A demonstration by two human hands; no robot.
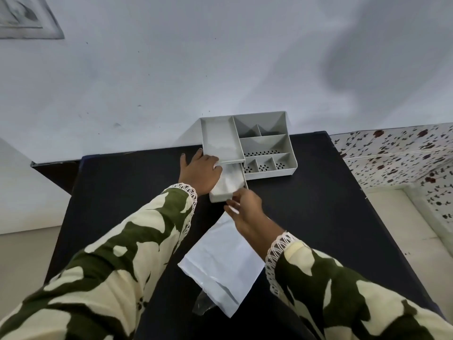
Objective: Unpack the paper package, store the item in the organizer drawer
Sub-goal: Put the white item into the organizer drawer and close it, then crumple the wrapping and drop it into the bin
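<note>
Grey plastic organizer (pixel 263 143) sits at far edge of the black desk (pixel 122 192), back against the pale wall (pixel 171 69). Top is split into compartments: one long tray on the left, several smaller bins to the right, the front ones w/ perforated floors. Drawer (pixel 221 195) under the long tray is pulled out toward the person, open-topped, same grey.

Item (pixel 229 180) lies inside the drawer: whitish, soft-looking, crinkled, maybe wrapped in thin plastic; too blurred to say what it is. It fills most of the drawer's visible width.

Left hand (pixel 201 171) lies at the drawer's left side, next to the front corner of the long tray; palm down, fingers spread & reaching over the drawer's rim onto the item. Can't tell if it actually grips anything.

Right hand (pixel 247 207) is at the drawer's front right corner, fingers curled in close to the front wall, thumb and forefinger nearly together. Whether they pinch the drawer's edge or just touch it — can't tell.

Paper package (pixel 220 263) lies flat on the desk nearer the person, between the two forearms: white, flat, rectangular, turned diagonal, w/ a folded flap at its near end. A scrap of clear plastic (pixel 202 306) sticks out from under its near corner.

Both sleeves (pixel 122 253) are green-and-cream patterned w/ lace cuffs.
</note>
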